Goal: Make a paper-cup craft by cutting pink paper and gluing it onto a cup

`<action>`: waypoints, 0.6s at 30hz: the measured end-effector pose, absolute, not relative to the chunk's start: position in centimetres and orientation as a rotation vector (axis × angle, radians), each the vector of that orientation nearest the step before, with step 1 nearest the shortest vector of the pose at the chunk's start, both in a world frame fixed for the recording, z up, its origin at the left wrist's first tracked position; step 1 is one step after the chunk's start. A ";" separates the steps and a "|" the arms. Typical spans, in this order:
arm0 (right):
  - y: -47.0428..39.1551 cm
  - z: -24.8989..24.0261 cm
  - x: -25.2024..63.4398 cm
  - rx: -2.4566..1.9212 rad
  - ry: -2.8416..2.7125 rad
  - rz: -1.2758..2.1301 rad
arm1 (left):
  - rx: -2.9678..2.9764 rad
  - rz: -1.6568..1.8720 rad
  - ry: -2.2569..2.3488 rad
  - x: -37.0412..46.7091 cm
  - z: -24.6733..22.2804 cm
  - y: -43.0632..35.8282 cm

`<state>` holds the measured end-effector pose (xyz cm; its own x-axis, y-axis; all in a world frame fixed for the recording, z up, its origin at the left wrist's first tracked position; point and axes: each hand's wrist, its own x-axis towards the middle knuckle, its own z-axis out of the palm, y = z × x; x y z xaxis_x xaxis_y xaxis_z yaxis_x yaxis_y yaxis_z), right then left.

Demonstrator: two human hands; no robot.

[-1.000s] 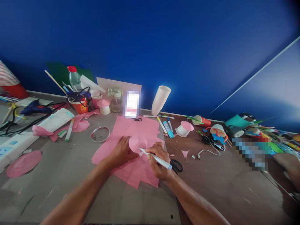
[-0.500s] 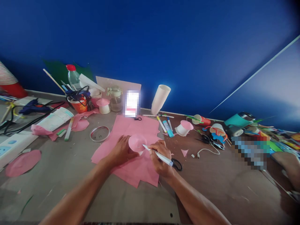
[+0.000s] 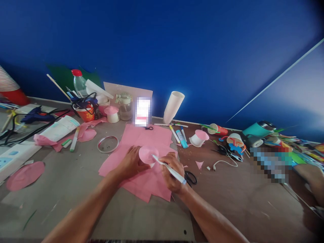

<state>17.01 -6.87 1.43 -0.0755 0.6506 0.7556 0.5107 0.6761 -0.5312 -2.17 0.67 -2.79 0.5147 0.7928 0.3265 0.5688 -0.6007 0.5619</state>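
My left hand (image 3: 133,161) is closed round a small white paper cup with a round pink paper top (image 3: 148,153), gripping it from the left. Only a sliver of the cup's white side shows under the pink. My right hand (image 3: 172,172) grips a white marker (image 3: 172,171), its tip touching or just over the right part of the pink top. Pink paper sheets (image 3: 152,135) lie under both hands. Black scissor handles (image 3: 191,177) stick out beside my right wrist; the blades are hidden.
A leaning stack of paper cups (image 3: 173,107) and a glass jar (image 3: 125,106) stand by the blue wall. Right of the sheets are markers (image 3: 181,138) and a pink-topped cup (image 3: 199,138). A clear ring-shaped lid (image 3: 108,144) lies left. Another person's arm (image 3: 311,180) rests far right.
The marker's tip has shifted slightly left and up over the pink top, and my right hand has moved a little with it. My left hand and the cup stay put.
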 end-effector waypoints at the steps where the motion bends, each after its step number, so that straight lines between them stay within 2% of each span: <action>1: -6.8 1.2 17.1 -0.974 -1.672 0.167 | 2.370 0.793 1.131 -2.2 -2.8 0.7; 6: -6.1 0.0 17.5 -1.087 -1.482 0.280 | 2.301 0.795 1.104 -2.3 -2.6 0.7; 18: -5.2 -0.3 17.7 -1.118 -1.740 0.305 | 2.204 0.727 1.020 -2.3 -0.7 0.0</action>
<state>17.73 -5.21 -0.27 -0.0682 0.7928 0.6056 0.5397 0.5398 -0.6460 -2.29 0.01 -0.69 0.5550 0.8010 0.2247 0.4739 -0.5264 0.7059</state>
